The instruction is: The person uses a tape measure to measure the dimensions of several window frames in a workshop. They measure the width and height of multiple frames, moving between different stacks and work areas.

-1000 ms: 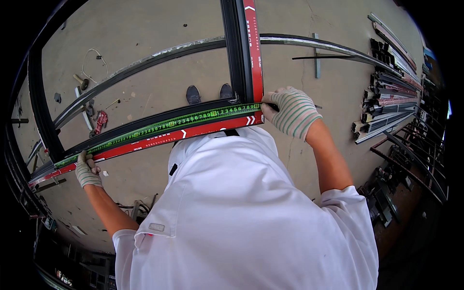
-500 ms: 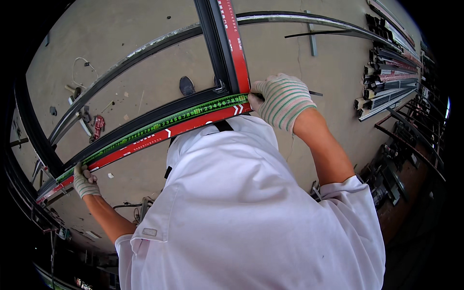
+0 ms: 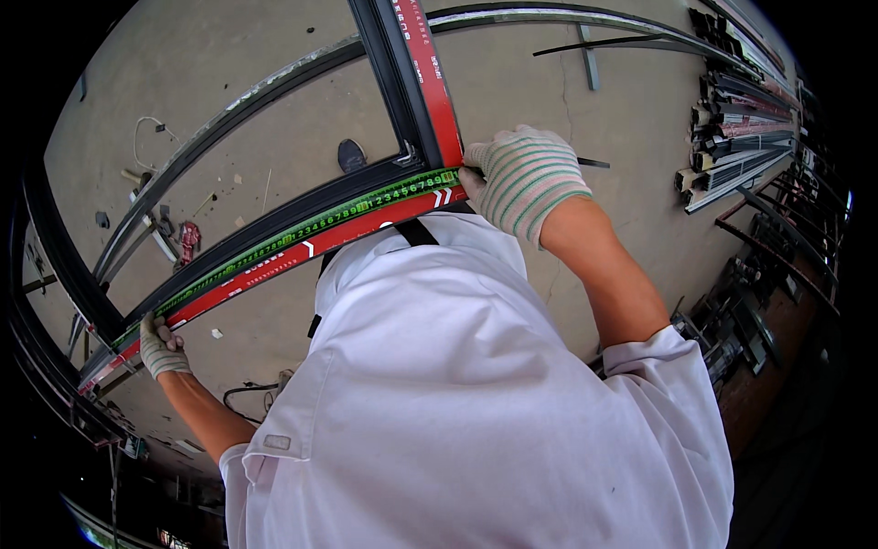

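Observation:
A green tape measure (image 3: 330, 219) is stretched along the near bar of a black metal frame (image 3: 302, 193), beside a red strip (image 3: 337, 238) on that bar. My right hand (image 3: 528, 179), in a striped knit glove, is closed on the tape's right end, at the corner where the upright bar (image 3: 400, 87) meets the near bar. At the far left my left hand (image 3: 163, 348), also gloved, pinches the tape's other end against the bar. The case is not visible.
The frame's curved far bar (image 3: 242, 111) spans the floor ahead. A red tool (image 3: 189, 240) and scraps lie on the floor at left. Stacked metal profiles (image 3: 743, 151) lie at far right, beside a dark metal rack (image 3: 777, 242). My shoe (image 3: 351, 156) shows beyond the near bar.
The view has shifted a little, so the frame sits slightly further left at its upright bar. Both hands stay at the tape's ends, and the tape remains stretched along the bar.

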Action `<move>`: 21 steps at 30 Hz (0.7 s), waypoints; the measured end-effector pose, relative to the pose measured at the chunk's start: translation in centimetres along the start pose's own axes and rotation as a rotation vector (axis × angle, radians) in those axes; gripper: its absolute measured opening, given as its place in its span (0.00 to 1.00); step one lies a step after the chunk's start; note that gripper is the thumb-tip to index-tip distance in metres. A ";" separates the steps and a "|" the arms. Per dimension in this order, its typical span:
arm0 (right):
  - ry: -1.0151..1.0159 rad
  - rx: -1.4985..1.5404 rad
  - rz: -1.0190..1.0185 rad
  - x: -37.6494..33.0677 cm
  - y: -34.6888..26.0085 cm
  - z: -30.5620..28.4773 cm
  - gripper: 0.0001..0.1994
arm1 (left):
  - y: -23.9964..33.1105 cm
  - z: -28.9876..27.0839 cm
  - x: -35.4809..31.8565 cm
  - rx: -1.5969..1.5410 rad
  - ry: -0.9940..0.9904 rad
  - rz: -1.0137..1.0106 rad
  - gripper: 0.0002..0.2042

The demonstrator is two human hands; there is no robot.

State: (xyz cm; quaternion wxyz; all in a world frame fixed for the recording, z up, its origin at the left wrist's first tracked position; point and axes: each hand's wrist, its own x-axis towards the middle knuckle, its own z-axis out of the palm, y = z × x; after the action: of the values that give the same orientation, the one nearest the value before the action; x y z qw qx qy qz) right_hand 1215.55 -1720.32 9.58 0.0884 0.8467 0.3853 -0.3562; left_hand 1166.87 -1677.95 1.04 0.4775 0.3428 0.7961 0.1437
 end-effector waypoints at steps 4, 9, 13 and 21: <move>0.000 -0.028 0.005 -0.3 -0.2 -0.2 0.13 | 0.1 0.3 -0.5 -0.004 0.004 0.019 0.16; 0.002 -0.044 -0.021 -0.3 -0.2 0.0 0.14 | 0.4 0.8 -1.5 -0.014 -0.011 0.033 0.16; -0.052 0.002 -0.014 -0.1 0.1 0.1 0.14 | 0.5 0.8 -1.5 -0.011 -0.012 0.035 0.15; -0.163 0.045 0.007 0.4 0.0 -1.2 0.14 | 0.7 0.9 -1.6 0.002 0.005 0.016 0.16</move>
State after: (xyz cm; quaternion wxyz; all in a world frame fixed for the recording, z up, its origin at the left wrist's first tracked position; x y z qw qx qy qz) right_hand 1216.39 -1719.58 10.20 0.1018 0.8180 0.3656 -0.4322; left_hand 1168.42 -1678.65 1.99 0.4741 0.3493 0.7947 0.1474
